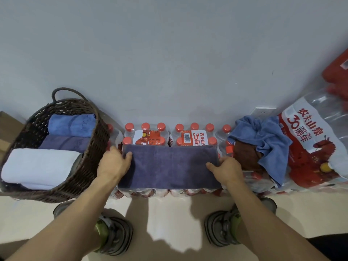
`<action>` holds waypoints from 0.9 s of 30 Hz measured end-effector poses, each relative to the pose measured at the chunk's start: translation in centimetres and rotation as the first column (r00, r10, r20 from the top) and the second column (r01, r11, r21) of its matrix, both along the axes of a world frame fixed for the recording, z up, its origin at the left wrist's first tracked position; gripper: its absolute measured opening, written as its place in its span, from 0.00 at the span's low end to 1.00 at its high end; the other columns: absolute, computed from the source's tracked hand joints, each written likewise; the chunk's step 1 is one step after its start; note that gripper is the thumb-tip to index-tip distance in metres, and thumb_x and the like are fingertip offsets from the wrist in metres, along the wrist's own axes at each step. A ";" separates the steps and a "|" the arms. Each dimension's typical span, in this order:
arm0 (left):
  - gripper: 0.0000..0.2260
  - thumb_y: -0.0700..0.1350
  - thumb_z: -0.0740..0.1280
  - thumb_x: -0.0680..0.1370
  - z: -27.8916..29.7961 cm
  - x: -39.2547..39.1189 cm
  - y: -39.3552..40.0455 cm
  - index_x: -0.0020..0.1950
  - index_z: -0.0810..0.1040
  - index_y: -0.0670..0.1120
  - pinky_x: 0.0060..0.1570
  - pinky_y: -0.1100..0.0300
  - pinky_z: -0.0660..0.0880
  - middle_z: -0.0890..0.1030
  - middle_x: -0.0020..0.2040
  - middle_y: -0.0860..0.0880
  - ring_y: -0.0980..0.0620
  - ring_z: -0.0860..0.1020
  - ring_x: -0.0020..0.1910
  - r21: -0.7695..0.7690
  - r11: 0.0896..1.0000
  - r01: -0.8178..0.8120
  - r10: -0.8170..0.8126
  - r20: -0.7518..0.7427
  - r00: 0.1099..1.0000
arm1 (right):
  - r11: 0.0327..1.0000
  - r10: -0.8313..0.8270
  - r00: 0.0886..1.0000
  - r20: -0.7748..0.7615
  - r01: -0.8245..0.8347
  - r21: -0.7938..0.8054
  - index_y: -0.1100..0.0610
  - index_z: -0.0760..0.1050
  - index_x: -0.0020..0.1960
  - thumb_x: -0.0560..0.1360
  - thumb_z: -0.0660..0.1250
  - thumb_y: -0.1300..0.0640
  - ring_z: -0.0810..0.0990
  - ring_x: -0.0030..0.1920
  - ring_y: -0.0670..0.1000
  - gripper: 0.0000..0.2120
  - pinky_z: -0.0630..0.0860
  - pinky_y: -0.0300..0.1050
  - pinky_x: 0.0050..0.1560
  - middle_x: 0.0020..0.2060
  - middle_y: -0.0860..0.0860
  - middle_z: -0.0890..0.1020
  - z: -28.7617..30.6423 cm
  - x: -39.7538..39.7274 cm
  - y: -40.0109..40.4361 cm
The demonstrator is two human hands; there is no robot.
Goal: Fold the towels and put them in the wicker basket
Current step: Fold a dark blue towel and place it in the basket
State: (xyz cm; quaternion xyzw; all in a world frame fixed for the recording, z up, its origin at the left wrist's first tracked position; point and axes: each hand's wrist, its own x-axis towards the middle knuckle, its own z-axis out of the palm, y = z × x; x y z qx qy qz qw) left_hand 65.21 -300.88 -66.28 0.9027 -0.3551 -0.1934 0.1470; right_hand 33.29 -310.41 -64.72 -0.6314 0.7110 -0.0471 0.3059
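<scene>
At the left of the frame, the wicker basket (56,147) already holds three folded towels. In the centre, the left hand (113,162) and right hand (226,169) each grip an end of the purple towel (169,166), folded lengthwise over packs of water bottles (169,134). At the right, a blue towel (269,140) and brown towel (244,155) lie crumpled, still to fold.

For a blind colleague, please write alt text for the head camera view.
Two bare hands, left hand and right hand, grip the ends of a folded dark purple towel lying on packs of red-capped water bottles. A brown wicker basket at left holds three folded towels; crumpled blue and brown towels lie at right.
</scene>
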 end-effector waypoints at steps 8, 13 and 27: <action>0.17 0.55 0.72 0.73 0.3 -1.0 1.6 0.49 0.75 0.42 0.40 0.54 0.75 0.82 0.43 0.43 0.41 0.80 0.42 0.049 0.998 0.036 -0.037 0.037 0.999 | 1.000 0.015 0.986 0.169 -0.018 0.016 0.55 0.75 0.41 0.72 0.72 0.60 0.79 0.40 0.52 0.05 0.71 0.41 0.37 0.36 0.49 0.80 0.5 1.4 0.1; 0.14 0.50 0.75 0.72 0.8 -1.4 1.7 0.47 0.75 0.43 0.47 0.49 0.78 0.82 0.43 0.43 0.40 0.80 0.45 -0.002 0.999 -0.034 0.034 -0.081 0.996 | 0.980 -0.138 0.855 0.500 0.044 0.195 0.52 0.80 0.55 0.73 0.75 0.57 0.80 0.55 0.52 0.11 0.77 0.54 0.61 0.51 0.47 0.84 0.9 1.1 -0.1; 0.09 0.42 0.71 0.76 2.5 1.6 1.7 0.46 0.78 0.35 0.47 0.49 0.76 0.82 0.48 0.34 0.43 0.79 0.42 -0.074 0.984 -0.164 0.083 -0.623 0.778 | 0.971 -0.232 0.866 0.443 0.230 0.058 0.54 0.77 0.29 0.66 0.71 0.33 0.79 0.34 0.46 0.24 0.72 0.41 0.33 0.26 0.43 0.80 0.4 0.4 0.4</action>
